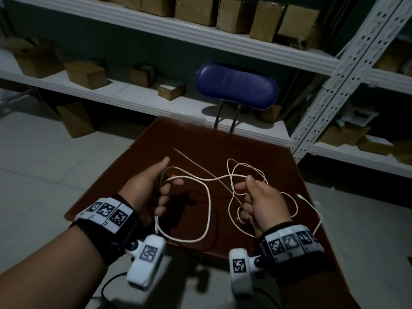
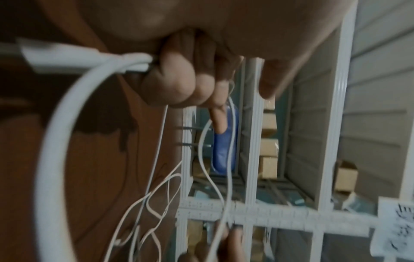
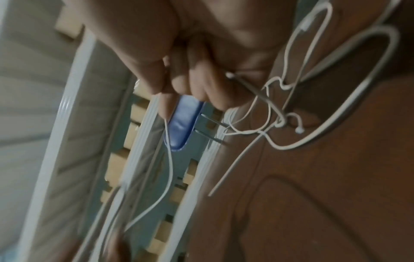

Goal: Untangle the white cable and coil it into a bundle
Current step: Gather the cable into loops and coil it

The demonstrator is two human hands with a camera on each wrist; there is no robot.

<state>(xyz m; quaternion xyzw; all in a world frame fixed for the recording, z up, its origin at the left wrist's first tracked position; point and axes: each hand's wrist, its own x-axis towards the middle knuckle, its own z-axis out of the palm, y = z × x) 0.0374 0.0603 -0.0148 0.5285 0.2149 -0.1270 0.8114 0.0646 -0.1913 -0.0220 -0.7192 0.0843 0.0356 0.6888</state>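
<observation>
- We see both wrists banded with marker tags, a white camera pod hanging under each.
- Left hand: fingers curled round the cable, thumb up. In the left wrist view the fingers clamp a doubled bit of cable with its plug end sticking out at the heel of the hand.
- A big loop hangs from the left hand, drooping to the near edge of the table.
- Right hand: thumb and forefinger pinch the cable at the top, lower fingers curled round another strand. The right wrist view is blurred; we see the fingers closed on thin cable.
- One strand runs taut-ish between the two hands, above the table.
- Rest of the cable lies in loose crossed loops on the table under and beyond the right hand; one white plug end rests on the table to the right of that hand.
- A thin straight pale stick lies slantwise across the table, under the strands.
- Beyond the table: blue chair, backrest facing us.
- Farthest: white shelves with cardboard boxes, more boxes on the floor.
</observation>
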